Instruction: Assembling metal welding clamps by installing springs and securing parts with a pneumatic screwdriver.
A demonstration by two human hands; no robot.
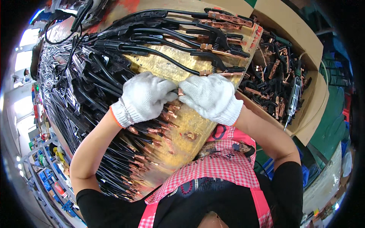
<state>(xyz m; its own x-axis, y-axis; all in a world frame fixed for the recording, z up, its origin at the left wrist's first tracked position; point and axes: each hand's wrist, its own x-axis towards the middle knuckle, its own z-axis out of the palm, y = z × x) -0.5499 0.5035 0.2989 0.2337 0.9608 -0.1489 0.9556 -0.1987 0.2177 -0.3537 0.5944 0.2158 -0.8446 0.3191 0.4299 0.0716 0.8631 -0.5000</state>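
My left hand (pixel 146 97) and my right hand (pixel 211 97), both in white knitted gloves, meet fingertip to fingertip over the worn yellow tabletop. A small copper-coloured piece (pixel 180 92) peeks out at the tips of my right fingers, which are closed on it. My left fingers are pinched close beside it; what they hold is hidden by the glove. Just beyond my right hand lies a black clamp (pixel 215 60) with copper jaws, joined to a black cable (pixel 163 57). Below my left hand, bare copper cable ends (pixel 154 131) lie in a dense row.
Cable bundles (pixel 95 81) cover the table's left side, with more cabled clamps (pixel 228 19) at the far edge. On the right stands an open cardboard box (pixel 317 89) of loose black and copper clamps (pixel 272 72). A slim power screwdriver (pixel 293 98) hangs over them.
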